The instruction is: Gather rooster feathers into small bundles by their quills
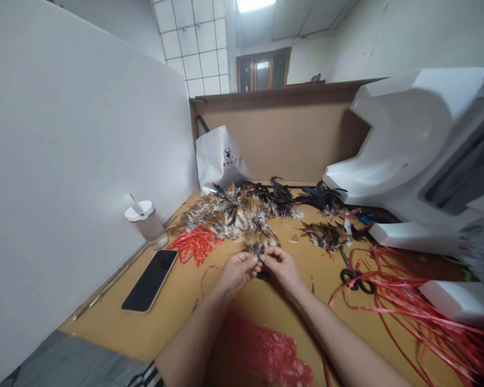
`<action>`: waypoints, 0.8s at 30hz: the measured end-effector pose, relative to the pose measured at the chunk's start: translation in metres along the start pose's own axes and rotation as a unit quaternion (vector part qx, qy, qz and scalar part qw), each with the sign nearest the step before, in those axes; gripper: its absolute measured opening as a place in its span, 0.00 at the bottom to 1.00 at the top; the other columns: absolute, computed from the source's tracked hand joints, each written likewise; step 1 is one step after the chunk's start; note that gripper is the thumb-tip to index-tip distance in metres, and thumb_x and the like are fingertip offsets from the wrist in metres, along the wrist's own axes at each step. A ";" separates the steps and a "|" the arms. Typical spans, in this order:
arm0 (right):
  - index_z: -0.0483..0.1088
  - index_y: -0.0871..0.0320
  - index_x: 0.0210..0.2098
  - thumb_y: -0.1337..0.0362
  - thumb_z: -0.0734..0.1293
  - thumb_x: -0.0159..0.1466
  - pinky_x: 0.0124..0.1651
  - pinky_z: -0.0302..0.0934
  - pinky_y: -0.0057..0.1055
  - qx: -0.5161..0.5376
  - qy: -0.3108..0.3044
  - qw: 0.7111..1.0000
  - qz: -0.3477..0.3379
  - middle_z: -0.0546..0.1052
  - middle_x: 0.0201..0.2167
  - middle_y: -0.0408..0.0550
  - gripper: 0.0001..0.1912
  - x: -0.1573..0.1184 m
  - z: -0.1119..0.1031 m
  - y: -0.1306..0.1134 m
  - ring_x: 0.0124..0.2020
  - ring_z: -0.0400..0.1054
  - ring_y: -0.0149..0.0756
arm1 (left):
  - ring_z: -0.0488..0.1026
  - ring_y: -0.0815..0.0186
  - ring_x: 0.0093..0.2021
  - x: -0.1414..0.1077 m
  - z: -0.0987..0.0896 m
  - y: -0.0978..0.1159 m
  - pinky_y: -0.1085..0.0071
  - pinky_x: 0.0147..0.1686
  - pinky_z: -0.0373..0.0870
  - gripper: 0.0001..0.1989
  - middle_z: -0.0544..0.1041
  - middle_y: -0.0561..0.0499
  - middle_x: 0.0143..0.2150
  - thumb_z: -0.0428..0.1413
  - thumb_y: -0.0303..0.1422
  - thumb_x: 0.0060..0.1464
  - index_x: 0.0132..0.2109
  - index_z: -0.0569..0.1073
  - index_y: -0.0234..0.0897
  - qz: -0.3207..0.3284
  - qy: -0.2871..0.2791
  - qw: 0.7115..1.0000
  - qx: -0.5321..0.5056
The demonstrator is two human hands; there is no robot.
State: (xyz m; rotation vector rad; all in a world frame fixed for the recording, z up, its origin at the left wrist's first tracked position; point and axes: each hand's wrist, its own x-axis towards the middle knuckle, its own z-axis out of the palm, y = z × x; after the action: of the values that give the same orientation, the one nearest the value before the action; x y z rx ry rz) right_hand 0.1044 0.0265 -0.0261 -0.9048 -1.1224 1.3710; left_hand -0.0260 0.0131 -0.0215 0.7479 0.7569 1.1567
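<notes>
Both hands meet over the tan table (153, 333), fingertips nearly touching. My left hand (238, 271) pinches the base of a small brown and black feather bunch (261, 238). Close against it, my right hand (281, 267) has thumb and finger closed on the same base. The bunch's feathers point away from me. Just beyond lies a large pile of brown, white and black feathers (233, 215). Whether a tie runs around the bunch's base is hidden by the fingers.
Left: a phone (150, 280), a lidded cup (147, 223), short red strips (195, 244). Right: a feather bunch (326, 235), black-handled scissors (358, 280), long red strips (411, 306), white foam (403, 134). A silver bag (217, 158) stands at the back.
</notes>
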 end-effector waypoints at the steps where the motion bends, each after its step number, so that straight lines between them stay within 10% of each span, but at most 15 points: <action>1: 0.65 0.60 0.26 0.58 0.70 0.45 0.26 0.57 0.26 0.013 -0.003 1.000 0.007 0.69 0.18 0.40 0.15 0.000 0.000 -0.001 0.20 0.63 0.28 | 0.67 0.76 0.21 0.000 0.001 0.000 0.82 0.22 0.61 0.07 0.73 0.50 0.23 0.60 0.30 0.40 0.27 0.71 0.28 0.004 0.001 1.000 0.009; 16: 0.63 0.60 0.22 0.59 0.70 0.46 0.21 0.51 0.22 0.045 -0.034 0.997 0.043 0.69 0.15 0.40 0.13 0.000 -0.001 -0.002 0.17 0.60 0.25 | 0.68 0.73 0.21 -0.001 0.000 0.001 0.79 0.22 0.60 0.11 0.73 0.49 0.22 0.59 0.35 0.40 0.27 0.72 0.29 0.025 -0.014 0.990 0.142; 24: 0.68 0.61 0.24 0.62 0.63 0.52 0.28 0.54 0.25 -0.291 -0.058 0.953 -0.055 0.71 0.21 0.45 0.08 0.006 -0.020 -0.010 0.23 0.62 0.29 | 0.68 0.75 0.21 0.005 -0.009 0.008 0.80 0.21 0.60 0.12 0.74 0.49 0.26 0.59 0.36 0.39 0.28 0.70 0.30 0.052 0.057 0.993 0.093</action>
State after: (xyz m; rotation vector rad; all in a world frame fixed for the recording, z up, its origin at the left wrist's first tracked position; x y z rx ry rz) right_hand 0.1260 0.0347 -0.0211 -1.1638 -1.6908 1.0198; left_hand -0.0361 0.0209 -0.0200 0.8903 0.9407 1.2418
